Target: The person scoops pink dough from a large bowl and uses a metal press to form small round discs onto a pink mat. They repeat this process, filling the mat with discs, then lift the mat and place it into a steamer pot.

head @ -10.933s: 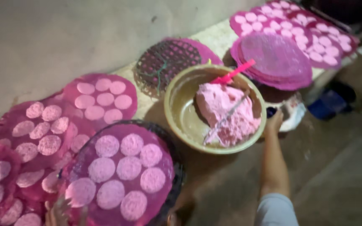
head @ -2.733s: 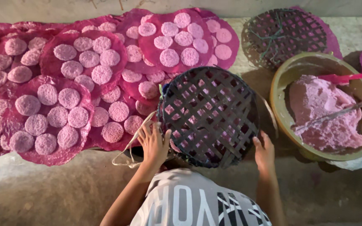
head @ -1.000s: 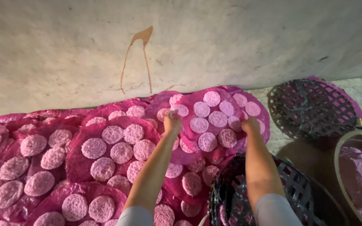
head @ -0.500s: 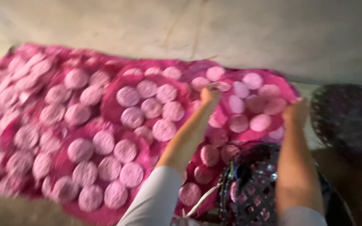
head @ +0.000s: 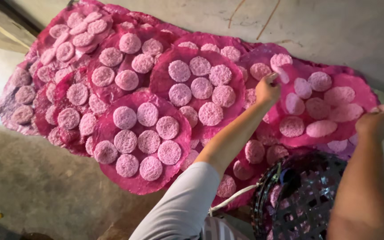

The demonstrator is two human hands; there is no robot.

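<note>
**Both hands on one pink mat of discs**

The left hand point(head: 267, 90) has its fingers curled together on the left edge of a round magenta mat point(head: 323, 106), which lies at about 2 o'clock in the view against a grey wall point(head: 334, 26). The right hand point(head: 375, 122) grips the same mat's right edge, fingers closed on it. The mat carries pale pink lacy discs point(head: 321, 81). At 5 o'clock from the hands sits a dark woven basket tray point(head: 303, 200). Out towards 9 and 10 o'clock, more overlapping mats point(head: 143, 142) with discs spread over the surface.
</note>
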